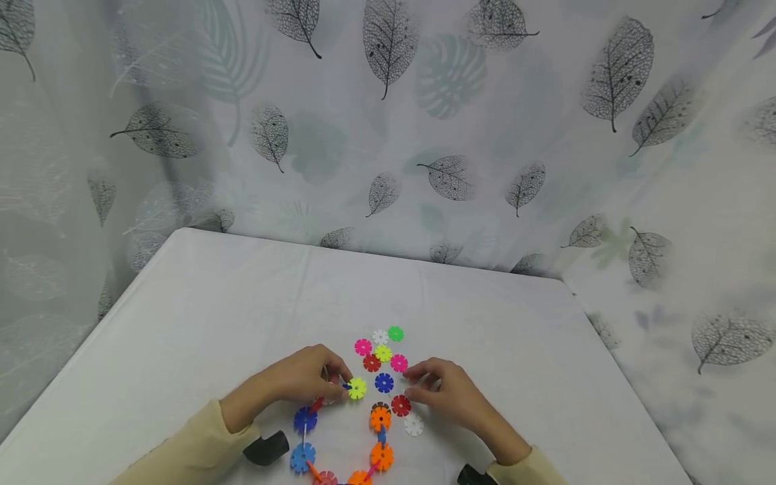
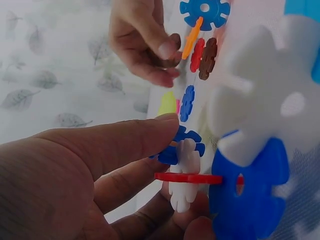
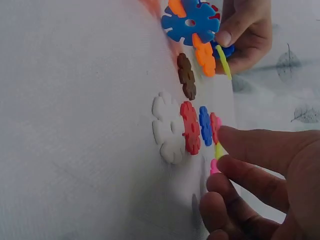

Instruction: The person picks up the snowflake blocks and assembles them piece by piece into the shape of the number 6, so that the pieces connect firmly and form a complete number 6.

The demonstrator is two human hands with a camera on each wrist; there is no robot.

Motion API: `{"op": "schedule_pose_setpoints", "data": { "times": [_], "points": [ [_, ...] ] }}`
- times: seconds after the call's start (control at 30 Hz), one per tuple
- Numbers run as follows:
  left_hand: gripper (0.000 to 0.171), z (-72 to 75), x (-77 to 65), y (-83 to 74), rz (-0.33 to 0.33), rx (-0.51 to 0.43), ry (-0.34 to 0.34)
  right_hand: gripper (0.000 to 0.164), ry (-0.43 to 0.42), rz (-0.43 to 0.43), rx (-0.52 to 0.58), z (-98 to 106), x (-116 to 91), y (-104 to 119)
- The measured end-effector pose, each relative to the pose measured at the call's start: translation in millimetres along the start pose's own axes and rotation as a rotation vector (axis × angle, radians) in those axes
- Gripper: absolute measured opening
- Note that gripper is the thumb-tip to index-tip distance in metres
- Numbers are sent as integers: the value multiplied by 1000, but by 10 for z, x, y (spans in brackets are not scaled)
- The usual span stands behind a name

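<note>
My left hand [image 1: 312, 374] grips the far left end of a chain of slotted plastic flower discs. In the left wrist view, its thumb lies by a blue disc [image 2: 191, 137] joined to a white disc [image 2: 186, 165], with a red disc [image 2: 187, 177] across them. A yellow-green disc [image 1: 357, 388] stands at the chain's end beside the fingertips. My right hand [image 1: 445, 391] hovers with thumb and fingers apart, nothing visible between them. Closest to it are a loose pink disc [image 1: 399, 362], a red disc [image 1: 401, 405] and a blue disc [image 1: 384, 382].
The chain curves toward me, with orange discs [image 1: 382, 457] on its right side and a light blue disc [image 1: 302, 457] on its left. Further loose discs lie beyond the hands, among them a green one [image 1: 396, 333]. A white cloth covers the table [image 1: 515, 337]; leaf-patterned curtains [image 1: 388, 135] hang behind.
</note>
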State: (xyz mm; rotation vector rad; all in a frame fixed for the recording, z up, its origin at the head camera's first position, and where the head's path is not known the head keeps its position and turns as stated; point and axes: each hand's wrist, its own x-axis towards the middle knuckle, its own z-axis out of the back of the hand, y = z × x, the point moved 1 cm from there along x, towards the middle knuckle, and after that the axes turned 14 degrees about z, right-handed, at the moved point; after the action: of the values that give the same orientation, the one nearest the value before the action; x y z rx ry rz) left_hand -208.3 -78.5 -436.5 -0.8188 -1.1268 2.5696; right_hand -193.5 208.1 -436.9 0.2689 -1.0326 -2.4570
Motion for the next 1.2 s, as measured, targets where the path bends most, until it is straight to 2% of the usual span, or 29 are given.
{"op": "schedule_pose_setpoints", "data": {
  "times": [0.13, 0.3, 0.5, 0.67, 0.87, 1.03, 1.2],
  "points": [
    [16, -11, 3, 8, 7, 5, -6, 24, 81, -5, -66, -31, -19, 7],
    [16, -19, -8, -5, 21, 13, -13, 25, 96, -21, -129, -56, -14, 41],
    [15, -16, -12, -12, 7, 15, -15, 21, 123, -26, -107, -68, 33, 92],
    [15, -12, -16, -13, 3, 8, -9, 24, 144, -41, -103, -85, 73, 153],
    [15, -12, -13, -13, 4, 10, -10, 28, 135, -46, -156, -122, 109, 196],
    [15, -15, -7, -18, 2, 12, -8, 27, 132, -62, -136, -126, 119, 216],
    [15, -17, -7, -21, 7, 10, -5, 22, 38, 13, -128, -129, 132, 266]
  ]
}}
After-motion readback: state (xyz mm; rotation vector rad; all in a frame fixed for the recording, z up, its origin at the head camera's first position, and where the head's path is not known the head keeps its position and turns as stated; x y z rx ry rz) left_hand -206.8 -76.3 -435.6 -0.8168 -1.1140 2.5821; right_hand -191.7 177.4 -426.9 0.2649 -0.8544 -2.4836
